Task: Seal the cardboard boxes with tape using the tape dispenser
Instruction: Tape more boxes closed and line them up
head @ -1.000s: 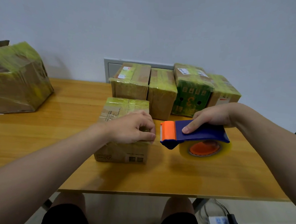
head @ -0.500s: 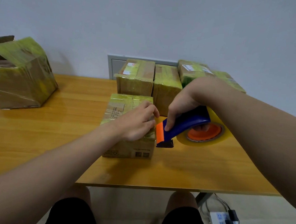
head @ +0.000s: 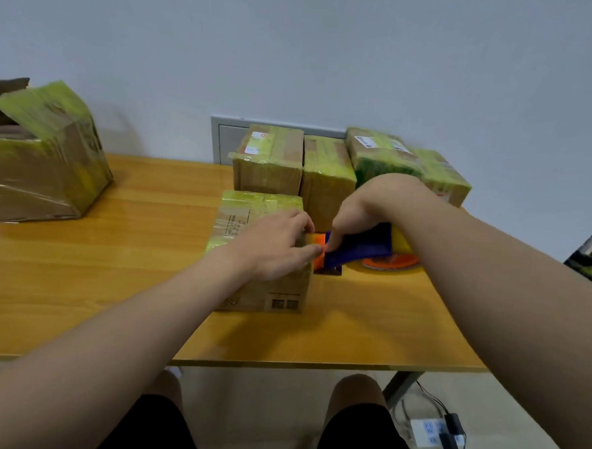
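Right now the right grip (head: 367, 211) is clutching the blue tape dispenser (head: 362, 250) at the right edge of the nearest cardboard box (head: 254, 205) on the counter (head: 132, 250), while the left grip (head: 272, 249) is resting loose-fingered on its closed top (contents hidden).

The tape dispenser (head: 362, 248) at the frame's centre is dark blue with an orange front piece. Its tape roll (head: 388, 261) has an orange core and yellowish tape. The front box (head: 254, 215) is brown cardboard banded in yellow-green tape, with black printed codes on its near face. Right of centre, a back box (head: 383, 163) carries a green print. The table (head: 114, 266) is honey-yellow wood grain, and the wall (head: 296, 52) is pale grey-blue.
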The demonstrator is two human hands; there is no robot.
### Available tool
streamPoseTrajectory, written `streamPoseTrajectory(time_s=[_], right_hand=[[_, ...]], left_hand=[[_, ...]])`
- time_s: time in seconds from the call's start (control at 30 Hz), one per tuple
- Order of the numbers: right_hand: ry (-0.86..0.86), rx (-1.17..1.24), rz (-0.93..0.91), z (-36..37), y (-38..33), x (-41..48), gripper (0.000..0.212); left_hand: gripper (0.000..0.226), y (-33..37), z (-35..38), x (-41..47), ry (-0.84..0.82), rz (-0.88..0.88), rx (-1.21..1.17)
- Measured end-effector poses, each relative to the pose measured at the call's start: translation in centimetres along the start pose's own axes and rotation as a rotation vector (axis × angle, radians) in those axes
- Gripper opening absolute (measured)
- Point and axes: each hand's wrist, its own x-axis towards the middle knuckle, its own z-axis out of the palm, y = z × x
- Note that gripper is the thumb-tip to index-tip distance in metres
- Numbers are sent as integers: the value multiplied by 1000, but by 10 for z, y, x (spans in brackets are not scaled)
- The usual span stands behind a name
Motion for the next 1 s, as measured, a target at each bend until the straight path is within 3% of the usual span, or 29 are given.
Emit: streamPoseTrajectory(time_s=[0.1,0.27,0.47,0.57,0.7,0.83,0.93,1.0], right_hand=[[192,12,-54,-11,18,-14,42],[404,138,-79,-6,26,-19,55],[511,466,-153,16,29,-15,59],[604,709,-243,26,22,0,63],[743,1014,-366,35,-10,21,70],[804,1047,-405,40,-40,34,62],[789,1011,-368,45,-44,47,63],[778,996,-323,48,-42,52,63]], left_hand=[[72,9,3,-10,9,-15,219],[55,30,16,-23,274,-102,373],[107,11,18,-33,283,-329,312],[82,-15,9,-47,434,-394,303],[44,-38,22,-62,711,-356,-7],[29,-48,53,-66,973,-207,-656],[28,-52,64,-64,998,-272,-890],[39,-52,62,-64,916,-328,-1148]])
